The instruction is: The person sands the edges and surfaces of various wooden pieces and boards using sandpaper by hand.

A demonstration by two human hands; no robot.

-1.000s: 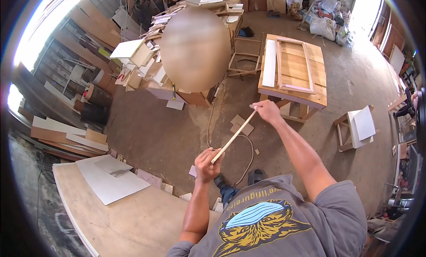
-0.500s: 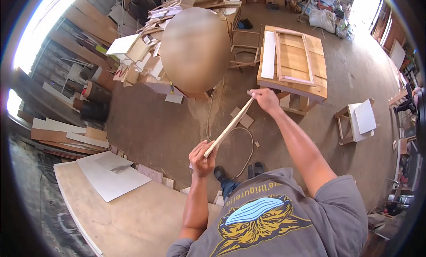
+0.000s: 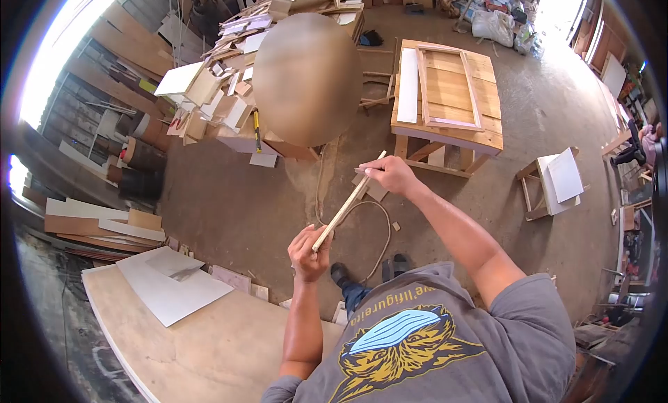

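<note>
My left hand is closed around the near end of a thin, pale wooden strip, which slants up and away from me. My right hand is closed at the strip, a little short of its far end. At its fingertips shows the edge of a small, flat brownish piece, which looks like folded sandpaper but is mostly hidden by the fingers. The strip's far tip sticks out beyond the right hand. Both hands are in front of my body, above the floor.
Ahead stands a wooden table bearing a wooden frame and a white board. Offcuts and a yellow-black tool lie on a bench behind a blurred oval. A stool, a large panel and a cord surround me.
My right hand has moved left and toward me along the strip, baring its far tip. My left hand still grips the near end. The view has shifted slightly.
</note>
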